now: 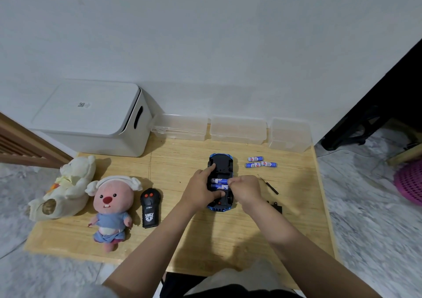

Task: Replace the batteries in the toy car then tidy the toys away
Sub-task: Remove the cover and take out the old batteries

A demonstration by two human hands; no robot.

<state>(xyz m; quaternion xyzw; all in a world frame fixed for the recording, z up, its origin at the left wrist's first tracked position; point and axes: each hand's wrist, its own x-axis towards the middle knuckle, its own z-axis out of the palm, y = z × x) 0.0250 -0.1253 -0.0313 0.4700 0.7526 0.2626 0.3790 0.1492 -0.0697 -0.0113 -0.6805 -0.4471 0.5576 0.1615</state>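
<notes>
The right hand (245,189) has its fingers (233,180) curled onto the blue batteries (219,183) seated in the open bay, seemingly pinching the upper one. The left hand (201,189) grips the upturned toy car (221,160), forefinger stretched along its near-left wheel, thumb across the underside. The car lies mid-table (205,240). Three loose batteries (260,162) lie right of it, with a screwdriver (268,184) and black cover (276,206) nearer. A remote (150,207) and two plush toys (112,208) lie left.
</notes>
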